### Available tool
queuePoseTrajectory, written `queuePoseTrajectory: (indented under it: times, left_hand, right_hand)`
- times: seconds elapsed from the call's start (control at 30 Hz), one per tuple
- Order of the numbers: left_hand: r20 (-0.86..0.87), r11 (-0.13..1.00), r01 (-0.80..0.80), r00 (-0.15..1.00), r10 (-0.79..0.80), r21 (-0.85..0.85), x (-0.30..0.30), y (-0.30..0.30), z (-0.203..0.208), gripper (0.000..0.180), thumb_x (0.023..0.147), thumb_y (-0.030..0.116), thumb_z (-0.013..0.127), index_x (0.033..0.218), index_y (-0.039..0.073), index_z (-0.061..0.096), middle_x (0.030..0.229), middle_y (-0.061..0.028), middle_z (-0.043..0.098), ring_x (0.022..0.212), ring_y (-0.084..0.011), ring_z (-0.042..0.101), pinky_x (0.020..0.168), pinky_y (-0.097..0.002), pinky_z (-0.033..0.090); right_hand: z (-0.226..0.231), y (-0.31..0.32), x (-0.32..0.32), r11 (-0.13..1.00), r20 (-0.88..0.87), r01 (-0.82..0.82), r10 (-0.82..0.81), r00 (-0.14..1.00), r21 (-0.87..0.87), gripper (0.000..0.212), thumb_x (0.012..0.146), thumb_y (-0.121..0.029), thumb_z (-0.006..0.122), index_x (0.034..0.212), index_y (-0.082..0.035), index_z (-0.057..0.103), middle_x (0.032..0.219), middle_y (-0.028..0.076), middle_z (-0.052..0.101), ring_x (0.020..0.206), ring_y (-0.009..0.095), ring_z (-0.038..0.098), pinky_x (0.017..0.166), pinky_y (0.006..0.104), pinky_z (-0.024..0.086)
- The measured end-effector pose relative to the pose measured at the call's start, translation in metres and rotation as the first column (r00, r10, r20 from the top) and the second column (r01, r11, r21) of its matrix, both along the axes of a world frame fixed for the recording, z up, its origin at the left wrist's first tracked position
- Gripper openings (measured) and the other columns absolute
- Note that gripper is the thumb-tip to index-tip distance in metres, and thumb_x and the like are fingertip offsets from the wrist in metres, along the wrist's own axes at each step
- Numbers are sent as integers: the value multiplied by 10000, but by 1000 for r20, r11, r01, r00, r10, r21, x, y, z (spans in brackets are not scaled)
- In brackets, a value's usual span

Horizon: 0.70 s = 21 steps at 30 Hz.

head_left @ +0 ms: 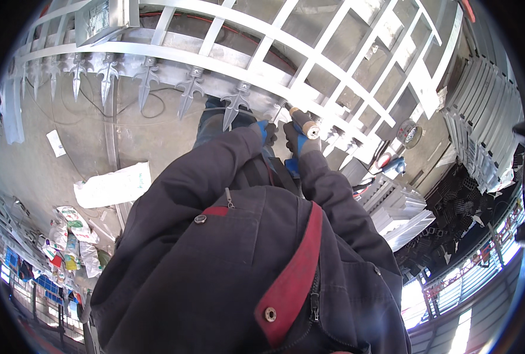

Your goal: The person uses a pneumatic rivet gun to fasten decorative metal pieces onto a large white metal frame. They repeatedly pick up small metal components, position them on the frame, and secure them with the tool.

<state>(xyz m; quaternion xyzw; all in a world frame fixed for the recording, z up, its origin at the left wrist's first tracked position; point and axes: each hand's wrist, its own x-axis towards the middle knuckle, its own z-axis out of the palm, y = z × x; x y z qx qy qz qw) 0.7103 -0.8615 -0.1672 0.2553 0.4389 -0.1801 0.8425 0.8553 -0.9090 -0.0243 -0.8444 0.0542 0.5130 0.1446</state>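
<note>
My right hand (294, 139), in a blue and dark glove, is wrapped round a handheld power tool (307, 125) with a tan cylindrical body. Its narrow front end points up and left toward the lower rail of a silver metal frame. My left hand (266, 133), gloved the same way, is closed at the tip of a spear-shaped finial (279, 108) below that rail; the fingertips are partly hidden. Just to the left hangs another grey spear-shaped finial (236, 106), untouched. Several more line the curved rail (215, 65) farther left.
Stacked metal profiles (481, 121) stand at the right, with a pile of dark parts (445, 218) below them. A round tin (409, 134) and a blue tool (394, 166) lie near the frame. A white sack (113, 185) and bags (73, 236) lie on the left floor.
</note>
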Motion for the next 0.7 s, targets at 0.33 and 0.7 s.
queuePoseTrajectory:
  times: [0.33,0.7]
  left_hand:
    - [26,938,239,967,-253,250,-8,11,-3,334,1050,322,579,995,11,689,880,-113,722,799,-206,677,741,-375,543]
    - [-3,987,-12,1000,12,-159,-9,77,53,556,1084,578,442,1258,138,733,1114,-84,783,961,-261,762,858,-441,602]
  right_hand:
    - [-7,-7,-1,994,-10,-105,105,994,-24,417,923,-389,788,1198,-88,696,845,59,710,702,164,660,639,352,521]
    - [58,-26,-23,733,103,-249,239,966,633,393,958,-258,788,1281,-58,688,1001,34,729,864,141,670,752,316,537]
